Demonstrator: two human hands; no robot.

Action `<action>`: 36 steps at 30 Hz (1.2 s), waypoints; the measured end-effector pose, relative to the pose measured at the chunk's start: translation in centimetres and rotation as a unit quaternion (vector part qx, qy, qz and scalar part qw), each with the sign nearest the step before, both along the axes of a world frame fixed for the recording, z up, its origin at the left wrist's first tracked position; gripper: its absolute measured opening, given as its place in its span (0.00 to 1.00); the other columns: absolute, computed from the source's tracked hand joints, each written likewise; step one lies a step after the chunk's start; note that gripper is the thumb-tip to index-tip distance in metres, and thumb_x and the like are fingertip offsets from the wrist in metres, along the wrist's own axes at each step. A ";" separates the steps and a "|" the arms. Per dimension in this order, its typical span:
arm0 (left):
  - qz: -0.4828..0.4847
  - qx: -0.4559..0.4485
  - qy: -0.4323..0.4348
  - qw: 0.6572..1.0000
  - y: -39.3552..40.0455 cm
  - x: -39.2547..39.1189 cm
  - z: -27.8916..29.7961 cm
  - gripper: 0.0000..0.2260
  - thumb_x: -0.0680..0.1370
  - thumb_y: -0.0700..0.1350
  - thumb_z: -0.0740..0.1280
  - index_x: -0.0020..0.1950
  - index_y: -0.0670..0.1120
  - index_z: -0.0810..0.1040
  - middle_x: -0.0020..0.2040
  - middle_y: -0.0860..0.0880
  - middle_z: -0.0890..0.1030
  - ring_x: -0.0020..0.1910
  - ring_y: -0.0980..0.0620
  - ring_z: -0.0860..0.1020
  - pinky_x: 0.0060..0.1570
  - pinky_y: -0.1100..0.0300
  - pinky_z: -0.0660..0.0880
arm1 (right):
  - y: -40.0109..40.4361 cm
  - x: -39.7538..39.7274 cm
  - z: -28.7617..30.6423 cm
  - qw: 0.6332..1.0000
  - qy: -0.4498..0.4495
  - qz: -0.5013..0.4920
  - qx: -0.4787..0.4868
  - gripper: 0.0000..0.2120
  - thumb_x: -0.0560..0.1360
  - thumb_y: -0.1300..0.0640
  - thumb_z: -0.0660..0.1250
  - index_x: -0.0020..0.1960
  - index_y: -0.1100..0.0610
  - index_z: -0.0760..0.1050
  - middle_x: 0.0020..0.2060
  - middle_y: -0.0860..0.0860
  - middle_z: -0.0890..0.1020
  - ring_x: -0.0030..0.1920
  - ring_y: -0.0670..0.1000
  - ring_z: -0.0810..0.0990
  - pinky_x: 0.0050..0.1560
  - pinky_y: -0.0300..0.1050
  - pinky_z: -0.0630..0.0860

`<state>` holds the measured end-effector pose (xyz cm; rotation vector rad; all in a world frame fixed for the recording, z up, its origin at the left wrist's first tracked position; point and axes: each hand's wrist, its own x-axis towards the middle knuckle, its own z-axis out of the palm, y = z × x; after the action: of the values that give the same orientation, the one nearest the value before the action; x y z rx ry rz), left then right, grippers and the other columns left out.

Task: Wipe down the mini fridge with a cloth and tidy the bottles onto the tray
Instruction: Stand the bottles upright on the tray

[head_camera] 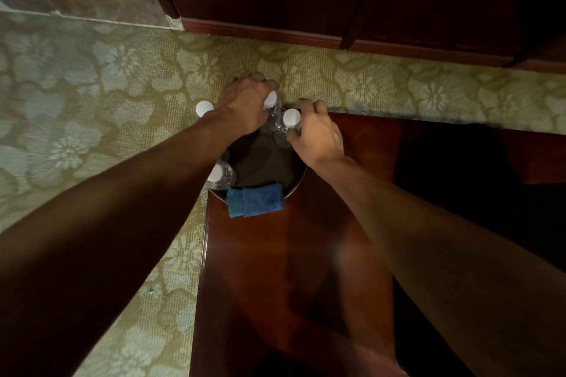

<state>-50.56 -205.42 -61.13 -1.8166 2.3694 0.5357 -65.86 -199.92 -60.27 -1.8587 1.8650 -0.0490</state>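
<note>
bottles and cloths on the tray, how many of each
Bottles with white caps: 4
Blue cloth: 1
Teal cloth: 1
Total: 6

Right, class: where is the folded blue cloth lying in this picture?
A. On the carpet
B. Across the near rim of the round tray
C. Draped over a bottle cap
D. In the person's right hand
B: the blue cloth lies folded across the near rim of the round tray, touched by neither hand.
</note>
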 end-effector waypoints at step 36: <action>0.123 -0.022 0.134 0.983 21.0 -4.9 26.2 0.17 0.84 0.50 0.55 0.54 0.44 0.81 0.53 0.42 0.81 0.51 0.40 0.79 0.52 0.50 0.76 | 17.4 -3.8 24.4 0.988 0.073 -0.061 -0.119 0.14 0.80 0.63 0.54 0.54 0.58 0.77 0.52 0.56 0.81 0.54 0.59 0.79 0.44 0.48 0.71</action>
<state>-55.44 -184.42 -34.95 -2.2009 2.3435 0.8080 -69.71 -182.47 -35.88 -1.9450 2.1535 -0.1897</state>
